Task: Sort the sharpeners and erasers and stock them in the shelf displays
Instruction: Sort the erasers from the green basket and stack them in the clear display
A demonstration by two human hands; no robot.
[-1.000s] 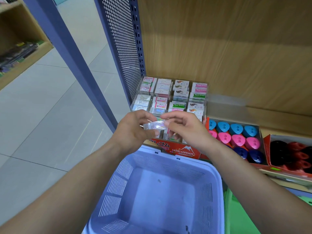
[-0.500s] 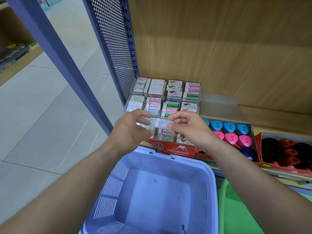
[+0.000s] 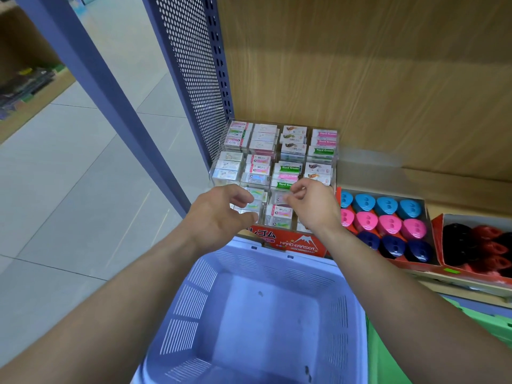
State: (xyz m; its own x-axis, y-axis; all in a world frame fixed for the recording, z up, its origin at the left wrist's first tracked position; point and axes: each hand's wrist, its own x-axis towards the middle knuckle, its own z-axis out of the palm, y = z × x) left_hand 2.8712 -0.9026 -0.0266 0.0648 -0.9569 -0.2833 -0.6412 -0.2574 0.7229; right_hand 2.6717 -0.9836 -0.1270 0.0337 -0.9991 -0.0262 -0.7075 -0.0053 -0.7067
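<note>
Eraser display (image 3: 278, 155) on shelf | left hand (image 3: 221, 214) loosely curled, empty, over front row | right hand (image 3: 311, 207) curled alongside, grip unclear | blue basket (image 3: 194, 303) below.

two hands (image 3: 219, 217) (image 3: 314, 209), one lilac basket (image 3: 277, 268)

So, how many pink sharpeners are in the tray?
4 pink sharpeners, side by side in the middle row of the red tray; the leftmost is partly hidden behind the right hand. None seems fully hidden.

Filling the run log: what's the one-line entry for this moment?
left hand: over eraser display, grip relaxed | right hand: over same display, grip curled, contents unclear | basket: below hands
</note>
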